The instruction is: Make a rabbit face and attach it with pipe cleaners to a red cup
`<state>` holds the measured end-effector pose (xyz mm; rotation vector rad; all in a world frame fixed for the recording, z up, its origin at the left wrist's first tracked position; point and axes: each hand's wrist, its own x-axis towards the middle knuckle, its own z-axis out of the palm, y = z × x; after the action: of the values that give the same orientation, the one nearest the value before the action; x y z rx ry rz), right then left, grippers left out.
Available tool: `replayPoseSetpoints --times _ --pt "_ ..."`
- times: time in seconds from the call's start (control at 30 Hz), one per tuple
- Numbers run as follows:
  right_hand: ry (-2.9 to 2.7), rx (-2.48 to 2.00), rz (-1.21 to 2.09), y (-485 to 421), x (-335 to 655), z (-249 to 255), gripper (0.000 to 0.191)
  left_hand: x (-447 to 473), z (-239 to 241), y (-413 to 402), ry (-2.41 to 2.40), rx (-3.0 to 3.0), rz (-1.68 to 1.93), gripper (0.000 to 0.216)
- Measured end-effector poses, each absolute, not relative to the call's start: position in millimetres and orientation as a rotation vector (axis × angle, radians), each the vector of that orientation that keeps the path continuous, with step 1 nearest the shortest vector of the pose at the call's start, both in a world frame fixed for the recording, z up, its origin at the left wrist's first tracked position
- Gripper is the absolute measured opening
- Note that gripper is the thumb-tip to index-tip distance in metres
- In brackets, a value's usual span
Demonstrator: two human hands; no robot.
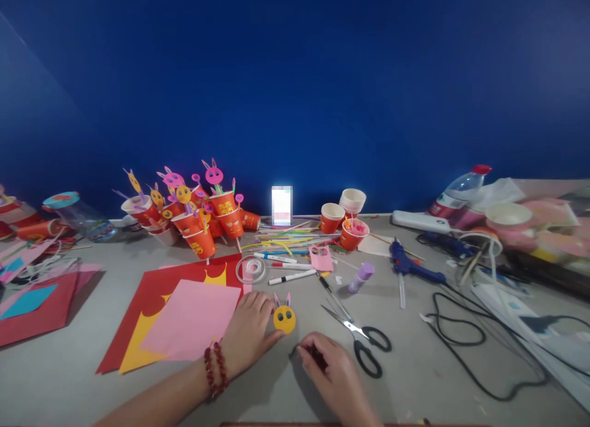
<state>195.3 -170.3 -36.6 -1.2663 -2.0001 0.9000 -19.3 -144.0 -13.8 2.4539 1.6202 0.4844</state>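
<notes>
A yellow round paper rabbit face (284, 319) with large eyes and pink-purple ears is at the fingertips of my left hand (249, 330). The thumb meets its lower edge and the bent fingers are at its left side. Just to the right, my right hand (329, 372) is closed, thumb against fingers, with a small dark tip showing at the pinch; what it is I cannot make out. Black-handled scissors (357, 332) lie spread beside the right hand. A purple-capped glue stick (362, 278) and markers (292, 277) are farther back.
Pink (193, 316), yellow and red sheets lie at left. Behind them stand red paper cups (198, 239) with paper rabbits. Pipe cleaners (281, 238), a tape roll (252, 267) and a lit phone (282, 206) are at the back; a blue glue gun (415, 267) and black cord (465, 344) are right.
</notes>
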Motion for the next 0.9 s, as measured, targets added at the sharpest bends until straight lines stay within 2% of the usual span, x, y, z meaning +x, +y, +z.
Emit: replayPoseSetpoints --times 0.57,0.9 --pt "-1.996 -1.294 0.918 -170 196 -35 0.025 -13 -19 -141 1.582 2.379 0.56 0.03" --pt "-2.004 -1.268 0.921 -171 195 -31 0.024 -22 -23 -118 1.734 2.582 0.561 0.033"
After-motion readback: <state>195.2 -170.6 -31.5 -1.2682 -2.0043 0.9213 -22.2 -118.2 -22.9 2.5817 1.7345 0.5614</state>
